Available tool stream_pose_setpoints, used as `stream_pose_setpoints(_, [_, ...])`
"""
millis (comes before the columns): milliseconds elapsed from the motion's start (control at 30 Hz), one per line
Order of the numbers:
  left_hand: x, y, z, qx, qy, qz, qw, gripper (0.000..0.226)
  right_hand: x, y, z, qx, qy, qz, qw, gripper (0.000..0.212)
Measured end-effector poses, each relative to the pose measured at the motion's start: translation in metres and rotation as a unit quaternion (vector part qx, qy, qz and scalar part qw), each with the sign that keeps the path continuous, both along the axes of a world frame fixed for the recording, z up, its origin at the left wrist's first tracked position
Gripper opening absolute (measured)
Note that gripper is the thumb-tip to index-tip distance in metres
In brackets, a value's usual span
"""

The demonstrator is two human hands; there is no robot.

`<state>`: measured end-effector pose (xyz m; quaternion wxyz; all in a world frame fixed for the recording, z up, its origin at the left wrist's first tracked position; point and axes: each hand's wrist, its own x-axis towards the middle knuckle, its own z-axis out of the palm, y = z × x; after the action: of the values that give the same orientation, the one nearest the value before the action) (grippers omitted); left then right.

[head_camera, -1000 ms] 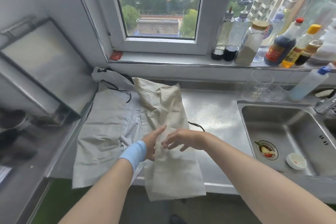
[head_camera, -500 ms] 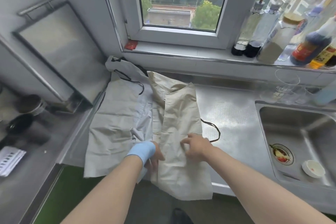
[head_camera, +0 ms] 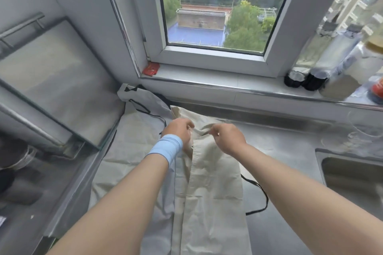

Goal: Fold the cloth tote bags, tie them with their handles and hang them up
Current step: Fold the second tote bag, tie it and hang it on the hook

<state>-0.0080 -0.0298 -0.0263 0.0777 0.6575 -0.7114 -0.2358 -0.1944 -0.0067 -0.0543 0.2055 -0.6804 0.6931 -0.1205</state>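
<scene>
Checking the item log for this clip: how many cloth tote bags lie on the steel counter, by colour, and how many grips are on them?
beige cloth tote bag, folded lengthwise: 1
pale grey cloth tote bag, flat, partly under the beige one: 1
bare-hand grips pinching the beige bag's far end, left grip and right grip: 2
Total: 4

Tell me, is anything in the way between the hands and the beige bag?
No, nothing visible. The left hand and the right hand are right on the beige tote bag, pinching the cloth at its far end. It lies partly on a grey bag.
</scene>
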Motion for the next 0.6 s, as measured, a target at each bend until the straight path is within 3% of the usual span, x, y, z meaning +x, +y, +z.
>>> stream_pose_setpoints(100, [0.002,-0.034,-0.013,-0.017,-0.113,-0.089,0.989,0.035,0.011,-0.036,-0.014,-0.015,0.046,0.062,0.997,0.025])
stream_pose_setpoints(233, [0.015,-0.060,-0.034,0.006,-0.142,-0.117,0.983,0.033,0.022,-0.064,-0.040,-0.056,0.147,0.179,0.971,0.022])
stream_pose_setpoints(300, [0.022,-0.067,-0.041,0.023,-0.128,-0.109,0.986,0.032,0.025,-0.070,-0.053,-0.064,0.200,0.165,0.964,0.032])
stream_pose_setpoints(367, [0.027,-0.071,-0.046,0.032,-0.115,-0.100,0.988,0.034,0.027,-0.078,-0.057,-0.089,0.214,0.118,0.965,0.023])
stream_pose_setpoints(433, [0.028,-0.076,-0.047,-0.006,-0.131,-0.100,0.986,0.036,0.029,-0.089,-0.051,-0.101,0.141,0.069,0.982,0.008])
stream_pose_setpoints(600, [0.015,-0.083,-0.036,-0.105,-0.070,-0.075,0.989,0.062,0.032,-0.119,-0.014,-0.036,-0.086,-0.068,0.993,0.021])
